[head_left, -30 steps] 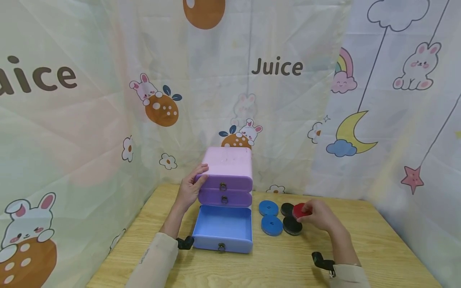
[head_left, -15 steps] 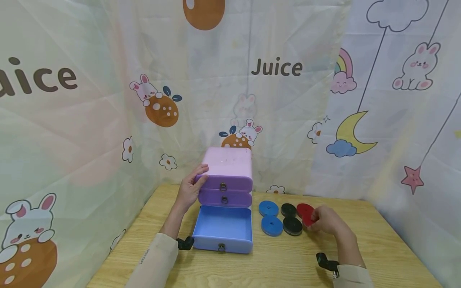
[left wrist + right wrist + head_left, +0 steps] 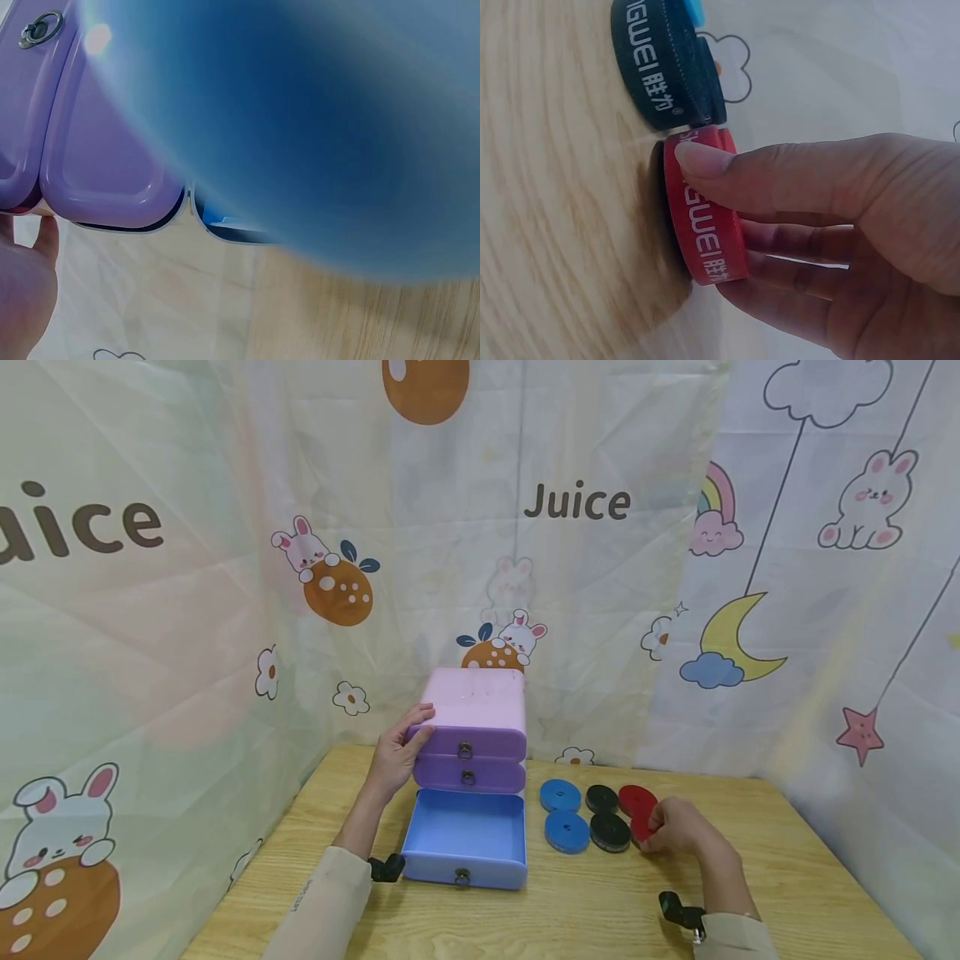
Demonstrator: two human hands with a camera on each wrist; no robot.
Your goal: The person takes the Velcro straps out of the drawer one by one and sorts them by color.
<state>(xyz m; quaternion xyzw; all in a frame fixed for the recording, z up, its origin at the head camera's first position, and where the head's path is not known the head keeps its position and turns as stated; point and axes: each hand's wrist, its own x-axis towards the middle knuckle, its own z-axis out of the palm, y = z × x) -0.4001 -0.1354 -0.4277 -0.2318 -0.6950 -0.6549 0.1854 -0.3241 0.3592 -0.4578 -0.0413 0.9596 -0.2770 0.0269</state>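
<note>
My left hand [image 3: 392, 762] grips the upper left corner of a small drawer cabinet [image 3: 474, 697], pink on top with two purple drawer fronts. Its lowest drawer, a blue one [image 3: 423, 867], is pulled out and nothing shows inside; its front blurs across the left wrist view. My right hand [image 3: 684, 827] pinches a red tape roll [image 3: 705, 214] between thumb and fingers, low over the table. Another red tape roll [image 3: 637, 797] lies just behind it. Two black tape rolls [image 3: 610, 832] are beside them, then two blue tape rolls [image 3: 566, 832] closer to the cabinet.
All of this stands on a wooden table [image 3: 585, 914]. Printed cloth curtains [image 3: 585, 610] hang behind the table and along both sides. A small black wrist camera [image 3: 681, 910] sits on each wrist.
My right hand has moved right and toward me, taking the red tape roll from over the black ones to the front of the other red roll. The left hand stays put.
</note>
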